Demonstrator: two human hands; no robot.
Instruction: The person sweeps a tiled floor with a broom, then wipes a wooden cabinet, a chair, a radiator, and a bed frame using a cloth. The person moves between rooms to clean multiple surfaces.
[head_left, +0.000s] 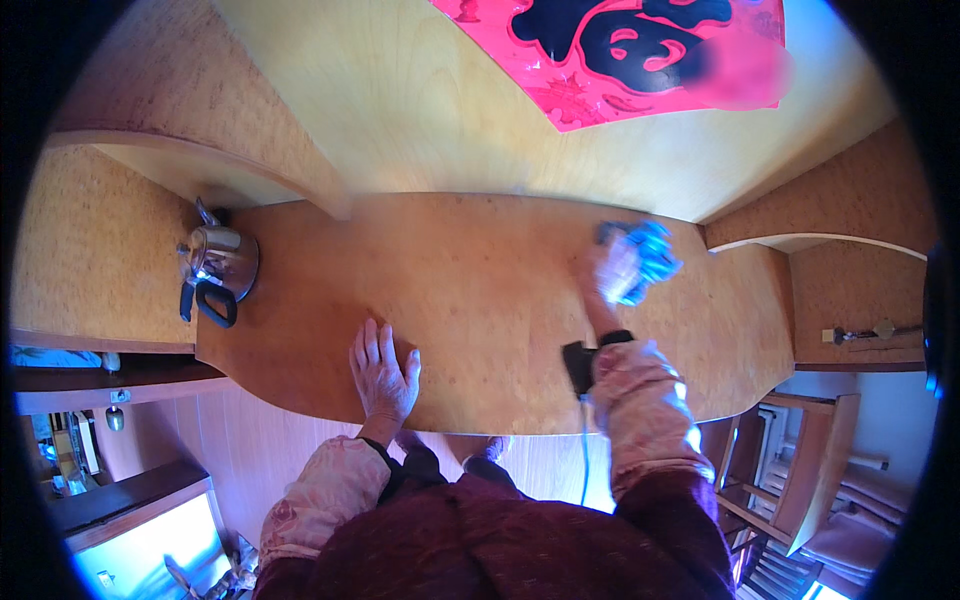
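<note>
My right hand (613, 271), blurred, is on a crumpled blue cloth (654, 259) near the back right of a brown wooden counter (480, 315). The cloth bunches out past the fingers on the right. My left hand (382, 371) lies palm down near the counter's front edge, thumb apart from the fingers and holding nothing. Patterned sleeve covers reach from both wrists up the forearms. Beside my right forearm is a small black device (579, 367) with a thin cable hanging past the front edge.
A steel kettle (223, 259) with black handles stands at the counter's left end. Curved wooden side panels (247, 161) flank a pale back panel (390, 112) bearing a pink-red decoration with black writing (570, 67). At lower right is a wooden chair (810, 465); my feet are below the front edge.
</note>
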